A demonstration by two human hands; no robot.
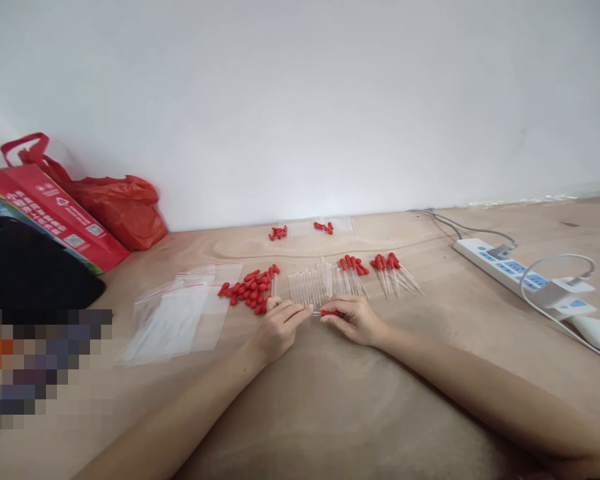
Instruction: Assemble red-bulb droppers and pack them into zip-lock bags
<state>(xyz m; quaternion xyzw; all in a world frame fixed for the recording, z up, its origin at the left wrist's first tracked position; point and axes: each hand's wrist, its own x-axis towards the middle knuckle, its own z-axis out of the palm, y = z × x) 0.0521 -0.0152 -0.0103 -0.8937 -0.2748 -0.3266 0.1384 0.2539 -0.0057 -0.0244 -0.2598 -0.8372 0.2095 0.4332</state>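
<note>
Low over the table, my left hand (280, 328) is closed on a thin clear glass dropper tube (316, 313), whose end shows between my two hands. My right hand (357, 320) pinches a red rubber bulb (331, 313) that meets the tube's end; how far the tube sits inside it is hidden by my fingers. Just behind my left hand lies a heap of loose red bulbs (250, 291). A row of bare glass tubes (307, 283) is laid out behind both hands. Droppers with red bulbs (393, 263) lie in two groups beyond my right hand.
Clear zip bags (175, 320) lie at left. Further back are more red bulbs (279, 233) on a flat clear bag (300, 228) by the wall. A power strip (505, 267) with cables is at right. A red plastic bag (125, 207) and black cloth (35, 273) stand far left.
</note>
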